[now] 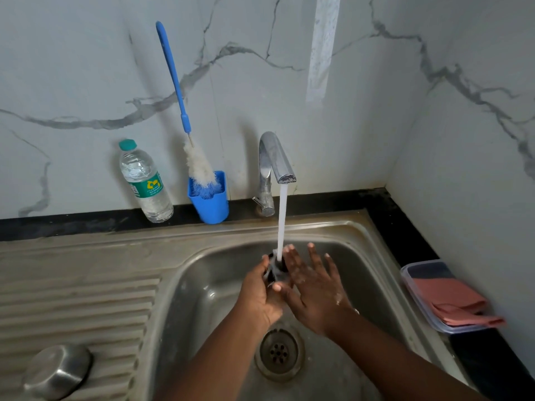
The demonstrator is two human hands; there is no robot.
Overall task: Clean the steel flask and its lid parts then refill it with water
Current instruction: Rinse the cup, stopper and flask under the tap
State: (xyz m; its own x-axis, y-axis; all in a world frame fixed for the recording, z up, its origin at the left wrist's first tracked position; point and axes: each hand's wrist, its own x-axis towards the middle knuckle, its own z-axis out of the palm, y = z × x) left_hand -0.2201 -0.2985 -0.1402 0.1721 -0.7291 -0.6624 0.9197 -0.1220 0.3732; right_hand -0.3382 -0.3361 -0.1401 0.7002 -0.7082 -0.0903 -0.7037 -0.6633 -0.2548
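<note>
Tap (276,166) running. Left hand (260,293) grips one black lid part (276,266) under the stream; right hand (315,285), fingers spread flat, touches it. One steel cap (58,370) on the drainboard (81,293).

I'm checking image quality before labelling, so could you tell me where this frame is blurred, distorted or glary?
Head view: motion blur smears the dark lid part under the stream beside the left hand; wide-angle bending curves the sink rim; soft glare on the tap.
</note>
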